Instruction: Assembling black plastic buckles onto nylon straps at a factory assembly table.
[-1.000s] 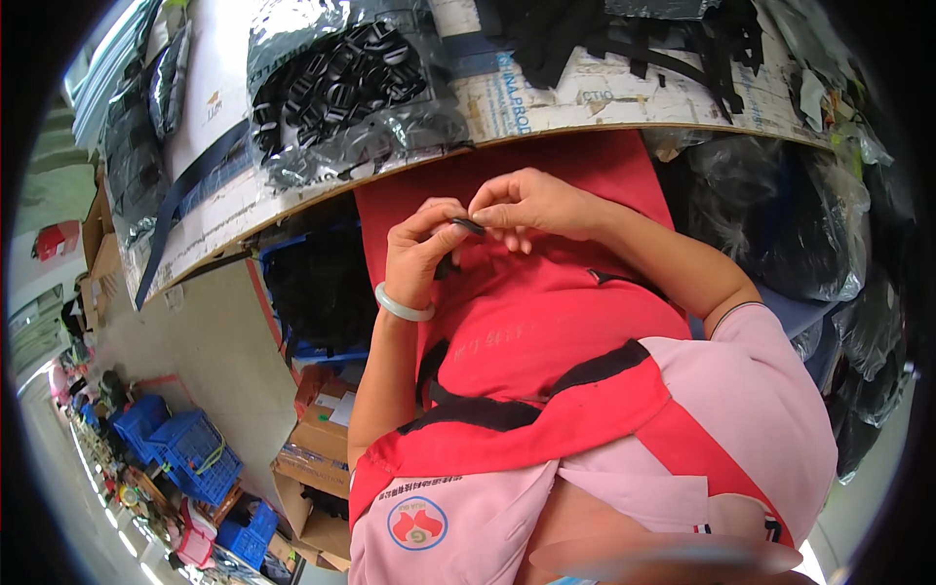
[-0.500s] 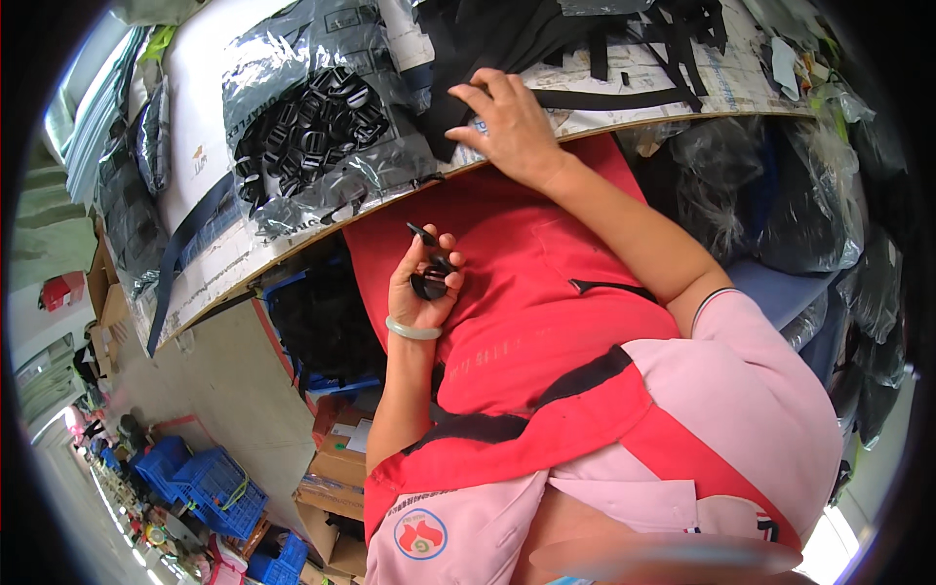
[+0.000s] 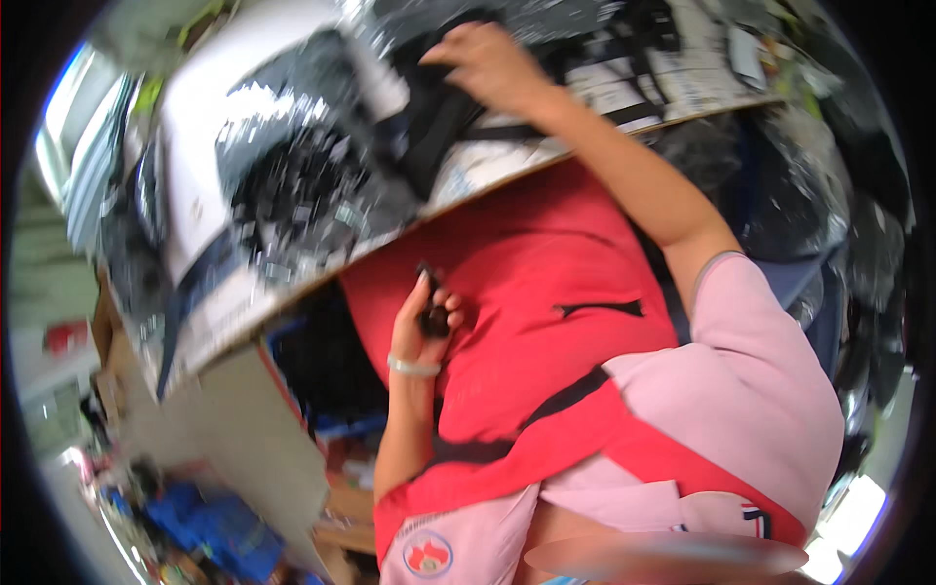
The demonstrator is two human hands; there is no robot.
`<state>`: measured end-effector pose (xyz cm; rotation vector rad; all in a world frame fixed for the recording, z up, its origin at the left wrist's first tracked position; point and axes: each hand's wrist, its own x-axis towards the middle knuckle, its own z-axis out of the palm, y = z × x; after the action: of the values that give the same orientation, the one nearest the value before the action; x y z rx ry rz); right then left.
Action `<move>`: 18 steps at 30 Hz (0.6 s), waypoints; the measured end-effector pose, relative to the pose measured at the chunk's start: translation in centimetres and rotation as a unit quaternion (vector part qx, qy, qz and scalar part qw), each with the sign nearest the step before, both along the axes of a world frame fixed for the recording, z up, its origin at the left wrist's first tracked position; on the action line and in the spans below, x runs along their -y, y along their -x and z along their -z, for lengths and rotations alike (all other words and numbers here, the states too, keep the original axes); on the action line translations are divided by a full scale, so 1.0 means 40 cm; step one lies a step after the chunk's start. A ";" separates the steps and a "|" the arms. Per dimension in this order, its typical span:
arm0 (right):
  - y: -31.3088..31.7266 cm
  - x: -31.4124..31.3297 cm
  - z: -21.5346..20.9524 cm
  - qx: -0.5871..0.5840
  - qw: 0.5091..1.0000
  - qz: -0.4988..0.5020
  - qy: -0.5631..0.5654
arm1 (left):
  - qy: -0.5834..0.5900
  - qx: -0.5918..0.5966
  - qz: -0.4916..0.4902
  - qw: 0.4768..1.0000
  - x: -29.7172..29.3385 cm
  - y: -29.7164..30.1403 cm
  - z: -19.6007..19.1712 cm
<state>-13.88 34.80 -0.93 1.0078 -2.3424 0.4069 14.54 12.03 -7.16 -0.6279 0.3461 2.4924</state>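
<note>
1. Right hand [image 3: 495,70] has parted from the left hand [image 3: 413,333] since 1.0 s ago and now reaches farther over the table [image 3: 198,161] than it did 0.5 s ago.
2. Left hand: closed around small black pieces [image 3: 436,320], held in front of the red apron [image 3: 546,366], short of the table edge. Number of pieces: not determinable.
3. Right hand: fingers extended and partly spread above the black straps [image 3: 426,146]; nothing seen in its grip. Contact with the straps cannot be confirmed.
4. Progress, as judged: handling appears underway. Pieces are in hand; no strap is seen joined to them. Many black parts [image 3: 304,190] remain in the clear plastic bag [image 3: 283,102], and straps remain on the table. Finished count: not established.
5. Limitations: motion blur over the bagged parts and right fingertips; the left fingers hide much of the held pieces. Far table side is cut off at the upper rim. Blue crates [image 3: 219,531] at lower left are smeared; contents unreadable.
</note>
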 end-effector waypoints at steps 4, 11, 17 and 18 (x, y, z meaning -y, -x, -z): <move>0.062 0.038 0.014 0.101 0.993 -0.056 0.016 | 0.015 0.016 -0.031 0.999 0.003 -0.008 -0.015; 0.110 0.085 -0.232 -0.086 0.949 -0.108 0.283 | 0.015 -0.060 0.037 0.997 0.008 0.018 0.021; -0.084 0.120 -0.507 -0.265 0.846 -0.185 0.424 | 0.200 -0.106 0.022 0.974 -0.006 0.035 -0.057; -0.125 0.128 -0.512 -0.242 0.833 -0.215 0.448 | 0.247 -0.123 0.016 0.961 0.005 0.032 -0.062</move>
<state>-8.90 29.68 19.55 0.9659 -1.1967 1.1367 13.27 11.83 -4.69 -0.4885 1.0878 2.4618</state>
